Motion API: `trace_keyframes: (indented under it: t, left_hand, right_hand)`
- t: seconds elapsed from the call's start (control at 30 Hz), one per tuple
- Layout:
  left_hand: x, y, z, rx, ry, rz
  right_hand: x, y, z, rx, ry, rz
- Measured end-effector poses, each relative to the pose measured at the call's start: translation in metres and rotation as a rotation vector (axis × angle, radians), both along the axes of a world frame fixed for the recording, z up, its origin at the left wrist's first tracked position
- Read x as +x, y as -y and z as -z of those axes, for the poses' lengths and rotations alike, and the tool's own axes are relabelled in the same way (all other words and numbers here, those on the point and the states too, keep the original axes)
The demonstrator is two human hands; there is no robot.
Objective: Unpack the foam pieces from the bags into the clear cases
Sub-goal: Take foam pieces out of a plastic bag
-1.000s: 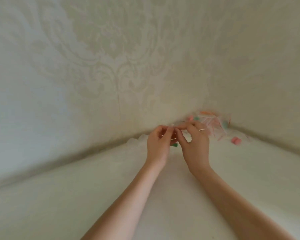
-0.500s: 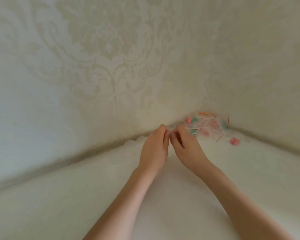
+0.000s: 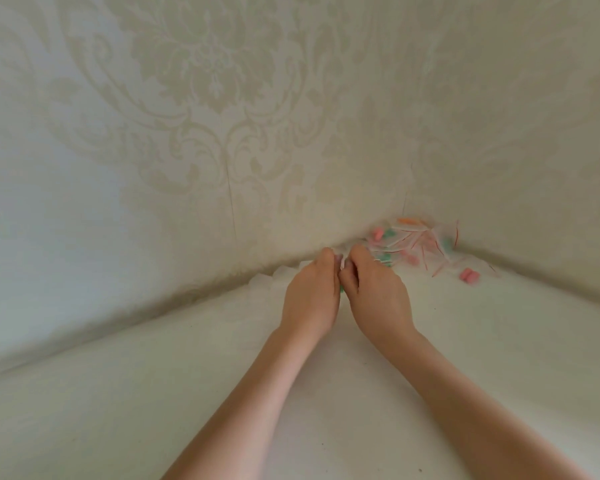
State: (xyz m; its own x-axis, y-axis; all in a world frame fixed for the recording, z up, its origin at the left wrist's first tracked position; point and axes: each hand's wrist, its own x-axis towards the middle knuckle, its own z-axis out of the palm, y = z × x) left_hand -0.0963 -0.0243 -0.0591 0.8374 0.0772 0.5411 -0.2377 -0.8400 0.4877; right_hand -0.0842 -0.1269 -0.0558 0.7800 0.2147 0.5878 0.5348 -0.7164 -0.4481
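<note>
My left hand (image 3: 310, 296) and my right hand (image 3: 374, 292) meet at the back of the white table (image 3: 291, 393), fingertips pinched together on a small clear bag (image 3: 342, 263). A bit of green foam (image 3: 342, 289) shows between the palms. Behind my right hand, in the corner, lies a pile of small clear bags (image 3: 416, 244) with red seal strips, holding pink, green and orange foam pieces. A loose pink foam piece (image 3: 467, 274) rests on the table to the right of the pile. Clear plastic cases (image 3: 274, 277) lie against the wall left of my left hand, hard to make out.
Patterned cream wallpaper (image 3: 222, 116) covers two walls that meet in a corner behind the pile and close off the table at the back and right.
Both hands have dropped lower toward the table and turned palm-down, still pinching the bag between them. The view has shifted slightly.
</note>
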Motion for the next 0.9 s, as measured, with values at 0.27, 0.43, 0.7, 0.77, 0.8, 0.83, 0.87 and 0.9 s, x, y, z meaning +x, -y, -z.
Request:
trace_keyframes:
  t: [0.27, 0.43, 0.7, 0.77, 0.8, 0.83, 0.87, 0.9]
  left_hand:
    - [0.000, 0.001, 0.000, 0.170, -0.020, -0.016]
    - [-0.001, 0.006, 0.001, 0.061, 0.036, 0.019]
    - [-0.003, 0.004, -0.002, -0.061, 0.103, -0.006]
    - [-0.002, 0.005, -0.001, -0.071, 0.159, 0.063]
    - [-0.002, 0.006, 0.000, -0.062, 0.184, 0.115]
    - [-0.002, 0.007, 0.000, -0.047, 0.207, 0.162]
    - [-0.003, 0.008, 0.001, -0.036, 0.230, 0.192]
    - [-0.003, 0.009, 0.001, -0.027, 0.253, 0.205]
  right_hand:
    - [0.009, 0.007, -0.005, 0.003, 0.050, 0.138]
    - [0.014, 0.019, -0.006, 0.049, 0.107, 0.099]
    - [0.020, 0.019, 0.000, 0.091, 0.138, -0.143]
    - [0.019, 0.017, -0.001, 0.102, 0.052, -0.129]
    - [0.019, 0.017, -0.001, 0.139, -0.026, -0.150]
    - [0.017, 0.016, -0.002, 0.194, -0.115, -0.182]
    - [0.016, 0.016, -0.003, 0.244, -0.202, -0.223]
    - [0.016, 0.016, -0.004, 0.284, -0.277, -0.276]
